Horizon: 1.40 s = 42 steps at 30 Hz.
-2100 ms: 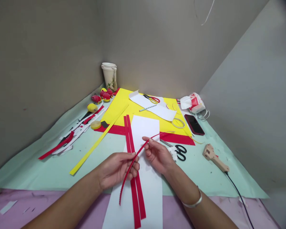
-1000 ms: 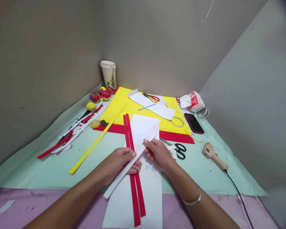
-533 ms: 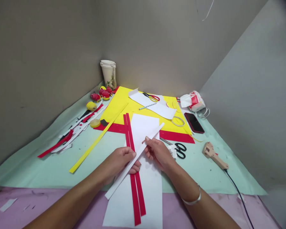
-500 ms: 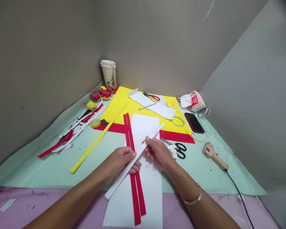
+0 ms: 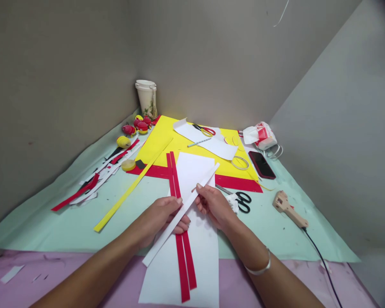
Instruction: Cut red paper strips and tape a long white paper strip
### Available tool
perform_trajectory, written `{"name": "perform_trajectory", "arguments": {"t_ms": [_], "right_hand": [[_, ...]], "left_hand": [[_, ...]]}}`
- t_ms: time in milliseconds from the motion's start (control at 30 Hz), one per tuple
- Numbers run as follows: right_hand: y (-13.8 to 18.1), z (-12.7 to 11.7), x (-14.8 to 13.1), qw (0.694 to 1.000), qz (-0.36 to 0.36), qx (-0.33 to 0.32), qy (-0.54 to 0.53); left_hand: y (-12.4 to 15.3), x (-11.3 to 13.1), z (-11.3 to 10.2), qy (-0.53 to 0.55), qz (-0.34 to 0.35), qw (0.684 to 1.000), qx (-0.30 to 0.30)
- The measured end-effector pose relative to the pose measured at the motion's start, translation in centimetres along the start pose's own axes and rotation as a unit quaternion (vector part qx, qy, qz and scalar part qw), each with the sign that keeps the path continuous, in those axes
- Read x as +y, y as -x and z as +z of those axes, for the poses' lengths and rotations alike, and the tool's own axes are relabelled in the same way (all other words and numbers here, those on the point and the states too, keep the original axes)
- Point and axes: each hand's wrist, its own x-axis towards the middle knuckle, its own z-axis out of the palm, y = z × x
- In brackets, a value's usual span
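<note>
Both hands hold a long white paper strip (image 5: 167, 233) slantwise, its far end up to the right. My left hand (image 5: 167, 214) is closed around the strip's middle, with fingers behind it and the thumb at its edge. Farther up, my right hand (image 5: 213, 203) pinches the strip between thumb and fingers. Below them a white paper sheet (image 5: 199, 265) lies lengthwise, and two red strips (image 5: 182, 265) lie on it, partly hidden by the left hand and the white strip. To the left a yellow strip (image 5: 133, 186) lies slanted.
Black-handled scissors (image 5: 244, 202) lie right of my right hand, near a glue gun (image 5: 288, 209) with a cord. Behind are a yellow sheet (image 5: 154, 147), a phone (image 5: 262, 165), a tape roll (image 5: 240, 163) and a white bucket (image 5: 146, 98). Paper scraps (image 5: 93, 186) are heaped left.
The white strip has shifted very slightly down and left at its far end. My left thumb has moved back a little toward the strip's edge; my right hand stays almost still.
</note>
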Motion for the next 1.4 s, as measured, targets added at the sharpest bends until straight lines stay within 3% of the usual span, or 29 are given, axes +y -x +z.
{"name": "perform_trajectory", "arguments": {"t_ms": [300, 467, 633, 833, 1033, 1233, 1400], "right_hand": [[0.1, -0.3, -0.9, 1.0, -0.002, 0.014, -0.016], [0.2, -1.3, -2.4, 0.999, -0.02, 0.029, -0.022], [0.7, -2.6, -4.5, 0.996, -0.062, 0.054, -0.042], [2.0, -3.8, -7.2, 0.974, -0.189, 0.115, -0.047], [2.5, -3.8, -7.7, 0.948, -0.274, 0.16, 0.014], [1.8, -3.6, -6.8, 0.958, -0.251, 0.131, 0.044], [1.7, -3.2, -6.1, 0.962, -0.229, 0.135, 0.065]], "left_hand": [[-0.1, -0.2, -0.1, -0.018, -0.003, 0.999, -0.027], [0.2, 0.6, -0.4, -0.084, 0.038, 0.995, 0.022], [1.1, 1.5, -1.1, -0.301, 0.168, 0.924, 0.167], [1.2, 1.1, -0.9, -0.408, 0.239, 0.855, 0.211], [0.9, -0.3, -0.4, -0.47, 0.283, 0.825, 0.138], [0.5, -1.9, -0.3, -0.548, 0.266, 0.793, -0.004], [0.0, -2.8, -0.6, -0.569, 0.247, 0.783, -0.026]]}}
